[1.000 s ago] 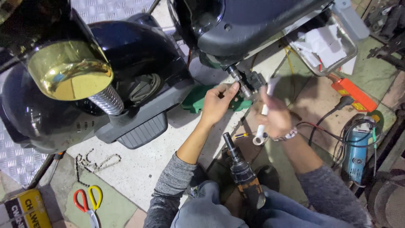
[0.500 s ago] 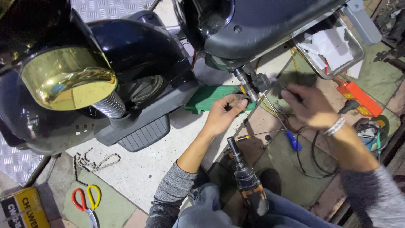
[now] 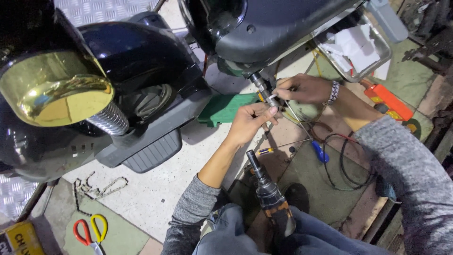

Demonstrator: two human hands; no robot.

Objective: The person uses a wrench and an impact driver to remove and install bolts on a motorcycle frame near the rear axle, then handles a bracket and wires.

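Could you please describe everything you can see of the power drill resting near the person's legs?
The dark grey and black power drill with an orange band lies across the person's lap, between the knees, its body looking like plastic and rubber. Its narrow black chuck and bit point up and away toward the left hand, stopping short of it. Neither hand touches it. Its lower end is hidden among the blue jeans.

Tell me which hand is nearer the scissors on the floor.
Left. The left hand is at the scooter's metal stub, up and right of the scissors; the right hand is farther right.
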